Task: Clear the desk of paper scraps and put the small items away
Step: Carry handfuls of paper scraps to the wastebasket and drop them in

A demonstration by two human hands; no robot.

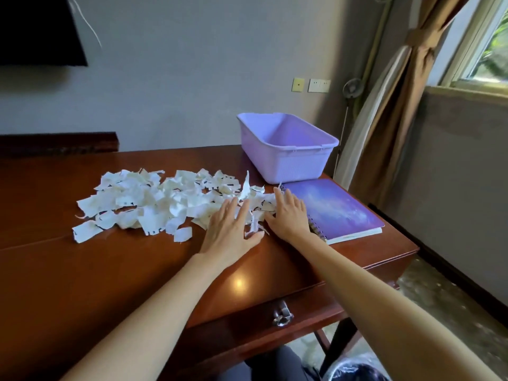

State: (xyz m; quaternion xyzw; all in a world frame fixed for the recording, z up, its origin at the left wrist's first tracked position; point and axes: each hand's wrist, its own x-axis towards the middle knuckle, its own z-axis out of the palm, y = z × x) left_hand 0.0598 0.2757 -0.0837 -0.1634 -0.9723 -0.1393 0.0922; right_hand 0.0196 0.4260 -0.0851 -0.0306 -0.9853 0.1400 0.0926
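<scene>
A wide heap of torn white paper scraps (154, 200) lies across the middle of the dark wooden desk (82, 270). My left hand (229, 229) rests flat on the right end of the heap, fingers spread. Beside it my right hand (288, 214) also lies flat with fingers apart, over scraps at the notebook's spiral edge. A few scraps stick up between the two hands. Neither hand grips anything. An empty lilac plastic tub (288, 149) stands behind the hands at the desk's far right.
A purple spiral notebook (335, 209) lies at the desk's right edge, just right of my right hand. A drawer with a metal handle (282, 316) is below the desk front. A bag-lined bin (354, 371) sits on the floor at lower right. Curtain and window stand at right.
</scene>
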